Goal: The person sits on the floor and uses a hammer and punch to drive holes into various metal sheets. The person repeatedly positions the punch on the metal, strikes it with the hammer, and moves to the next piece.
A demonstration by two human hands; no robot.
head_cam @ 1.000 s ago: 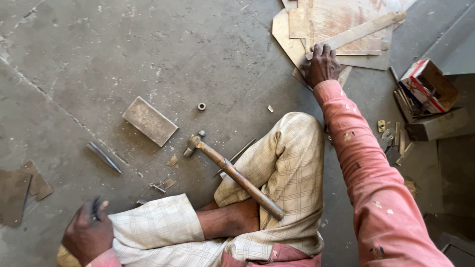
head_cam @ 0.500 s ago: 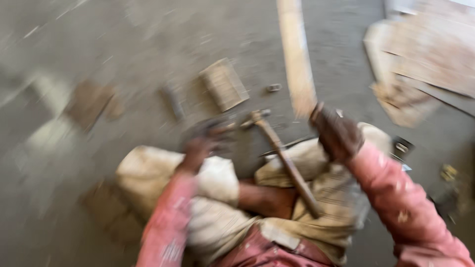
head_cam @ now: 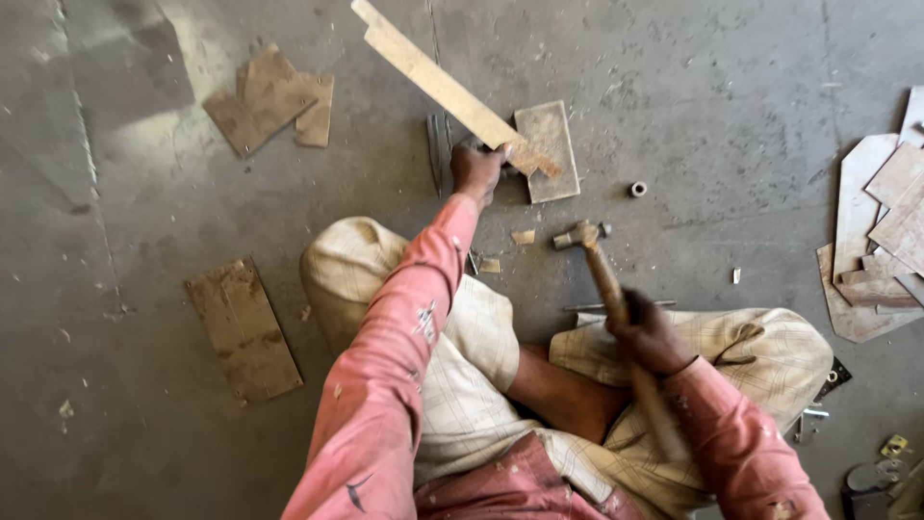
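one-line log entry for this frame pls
left hand: holds wooden strip over small board | right hand: grips hammer, head on floor | person seated

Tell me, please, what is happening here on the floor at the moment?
A person in a pink shirt sits cross-legged on the concrete floor. The left hand grips a long wooden strip, whose near end lies over a small rectangular board. The right hand is closed around the handle of a hammer, whose head sits low by the knees. Flat board offcuts lie scattered to the left, and a stack of cut pieces lies at the right.
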